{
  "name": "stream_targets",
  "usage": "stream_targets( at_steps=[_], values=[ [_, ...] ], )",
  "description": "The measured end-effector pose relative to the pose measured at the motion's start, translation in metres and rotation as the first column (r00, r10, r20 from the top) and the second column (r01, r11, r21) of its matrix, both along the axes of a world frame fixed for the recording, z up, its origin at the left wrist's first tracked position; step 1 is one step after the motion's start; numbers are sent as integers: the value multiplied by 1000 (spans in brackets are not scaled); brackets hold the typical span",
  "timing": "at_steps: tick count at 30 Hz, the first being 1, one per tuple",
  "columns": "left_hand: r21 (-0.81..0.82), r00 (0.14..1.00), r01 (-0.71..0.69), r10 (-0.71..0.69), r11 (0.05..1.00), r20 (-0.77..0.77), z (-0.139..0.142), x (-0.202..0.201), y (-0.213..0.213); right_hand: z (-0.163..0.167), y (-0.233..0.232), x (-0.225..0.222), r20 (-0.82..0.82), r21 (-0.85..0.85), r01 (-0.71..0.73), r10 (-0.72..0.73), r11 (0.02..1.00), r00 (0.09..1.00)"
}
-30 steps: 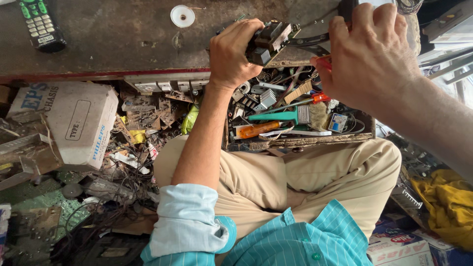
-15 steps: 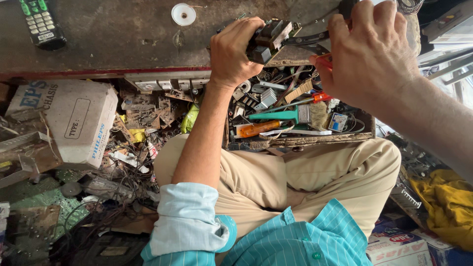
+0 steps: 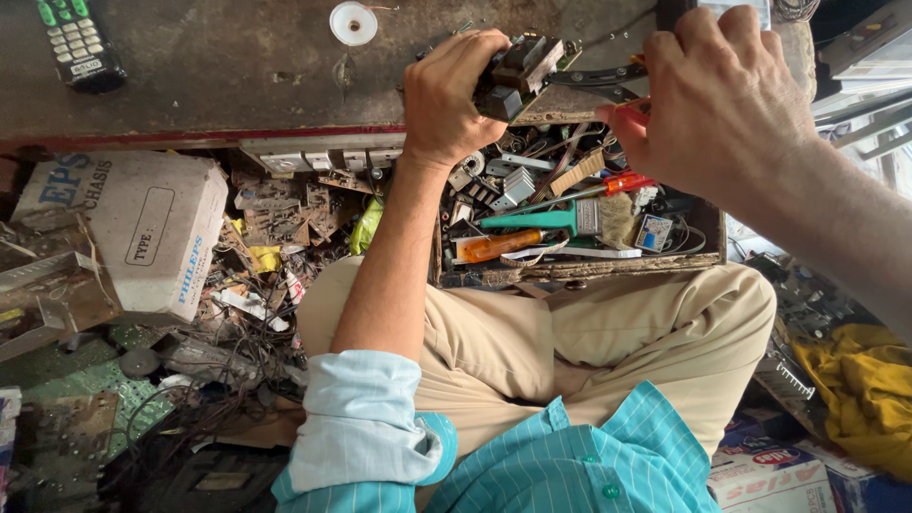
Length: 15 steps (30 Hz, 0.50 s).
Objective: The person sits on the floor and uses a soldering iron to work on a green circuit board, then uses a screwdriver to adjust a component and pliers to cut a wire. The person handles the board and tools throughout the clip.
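My left hand (image 3: 461, 95) grips a small circuit board with dark blocky components (image 3: 521, 68) at the edge of a worn dark workbench (image 3: 218, 66). My right hand (image 3: 727, 90) holds pliers with red and black handles (image 3: 608, 81); their dark jaws reach left to the board. Below both hands sits an open wooden drawer (image 3: 579, 269) full of tools: a green-handled brush, an orange-handled screwdriver, a red-handled tool and small metal parts.
A remote control (image 3: 81, 43) and a white round disc (image 3: 353, 22) lie on the bench. A white cardboard box (image 3: 142, 233), loose circuit boards and tangled wires fill the left floor. Yellow cloth (image 3: 855, 399) lies right. My beige-trousered knees sit under the drawer.
Both hands keep their hold with only slight shifts; the view has tilted a little.
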<state>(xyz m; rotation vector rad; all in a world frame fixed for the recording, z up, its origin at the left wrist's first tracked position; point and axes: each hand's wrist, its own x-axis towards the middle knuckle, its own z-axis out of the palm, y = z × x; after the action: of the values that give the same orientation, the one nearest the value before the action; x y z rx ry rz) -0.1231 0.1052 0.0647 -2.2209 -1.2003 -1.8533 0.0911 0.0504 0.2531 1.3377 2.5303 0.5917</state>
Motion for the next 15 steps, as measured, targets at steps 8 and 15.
stream_targets(
  at_steps=[8, 15],
  values=[
    [1, 1000, 13, -13, 1000, 0, 6, 1, -6, -6, 5, 8, 8, -42, 38, -37, 998, 999],
    [-12, 1000, 2, -2, 1000, -12, 7, 1, -7, -10, 8, 14, -49, -129, 84, -91, 988, 995]
  ],
)
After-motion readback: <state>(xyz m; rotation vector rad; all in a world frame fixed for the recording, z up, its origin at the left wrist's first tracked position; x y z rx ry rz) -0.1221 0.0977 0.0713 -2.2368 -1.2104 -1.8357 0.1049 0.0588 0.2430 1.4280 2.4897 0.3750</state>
